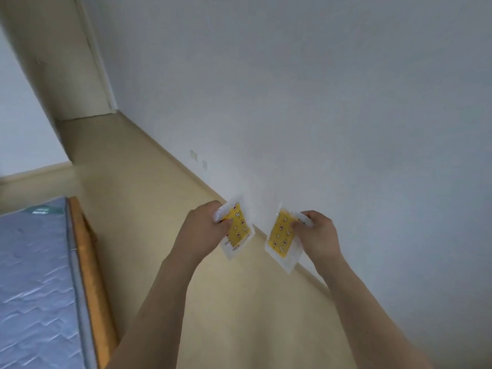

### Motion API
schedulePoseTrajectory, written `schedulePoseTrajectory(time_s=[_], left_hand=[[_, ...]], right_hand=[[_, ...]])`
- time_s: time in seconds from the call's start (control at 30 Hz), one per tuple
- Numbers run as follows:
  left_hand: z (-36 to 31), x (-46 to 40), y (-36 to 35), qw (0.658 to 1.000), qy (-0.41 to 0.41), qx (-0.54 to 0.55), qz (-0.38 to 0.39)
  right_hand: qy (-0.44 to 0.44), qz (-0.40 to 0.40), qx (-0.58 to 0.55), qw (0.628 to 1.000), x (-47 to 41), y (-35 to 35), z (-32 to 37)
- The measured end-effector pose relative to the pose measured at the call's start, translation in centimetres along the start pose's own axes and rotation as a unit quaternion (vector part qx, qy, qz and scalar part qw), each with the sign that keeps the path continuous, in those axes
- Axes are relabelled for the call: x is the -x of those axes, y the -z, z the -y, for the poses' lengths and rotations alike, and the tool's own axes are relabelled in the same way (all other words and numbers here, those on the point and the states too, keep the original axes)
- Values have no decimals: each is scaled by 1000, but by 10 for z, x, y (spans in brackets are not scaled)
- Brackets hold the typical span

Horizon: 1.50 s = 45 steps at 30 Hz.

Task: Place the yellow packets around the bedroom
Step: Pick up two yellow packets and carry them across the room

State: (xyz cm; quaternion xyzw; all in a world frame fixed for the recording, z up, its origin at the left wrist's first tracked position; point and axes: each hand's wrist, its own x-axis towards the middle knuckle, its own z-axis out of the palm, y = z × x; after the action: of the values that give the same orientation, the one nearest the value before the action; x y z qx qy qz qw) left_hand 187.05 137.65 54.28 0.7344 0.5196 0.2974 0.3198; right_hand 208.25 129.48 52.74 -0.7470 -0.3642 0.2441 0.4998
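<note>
Two yellow packets are held up in the air over the floor, side by side but apart, a little below the middle of the view. The left packet [237,230], yellow with small printed figures and a white sealed border, is pinched at its upper left edge by the left hand [206,227], whose fingers are curled tight round it with the thumb on the printed face. At about 3 o'clock from it, the right packet [282,239] hangs from the right hand [315,233], which grips its upper right edge, fingers folded closed over the border. Both packets tilt with their lower corners toward 6 o'clock. Beneath them lies a pale beige floor [149,209]; a white wall [319,102] fills 12 to 3 o'clock. At 8 o'clock a grey quilted mattress [34,275] sits in a wooden bed frame [87,251]
</note>
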Motion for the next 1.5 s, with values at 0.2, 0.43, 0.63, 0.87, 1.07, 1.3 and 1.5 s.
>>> schedulePoseTrajectory(time_s=[0.2,0.43,0.63,0.87,1.07,1.3,1.5], left_hand=[[21,-87,36,997,24,-23,-64],[84,-190,72,986,93,-56,-127],[115,-324,102,975,97,-114,-164],[131,-455,176,956,114,-120,-240],[193,-530,218,944,169,-95,-268],[295,-635,288,929,210,-85,-291],[361,-742,385,915,230,-105,-315]], right_hand=[[36,62,-20,997,-106,-81,41],[59,149,-13,987,-212,-205,74],[83,182,-53,978,-340,-295,118],[111,216,-99,965,-463,-399,202],[116,284,-85,948,-514,-506,234],[138,339,-70,928,-580,-672,289],[173,359,-57,915,-645,-805,375]])
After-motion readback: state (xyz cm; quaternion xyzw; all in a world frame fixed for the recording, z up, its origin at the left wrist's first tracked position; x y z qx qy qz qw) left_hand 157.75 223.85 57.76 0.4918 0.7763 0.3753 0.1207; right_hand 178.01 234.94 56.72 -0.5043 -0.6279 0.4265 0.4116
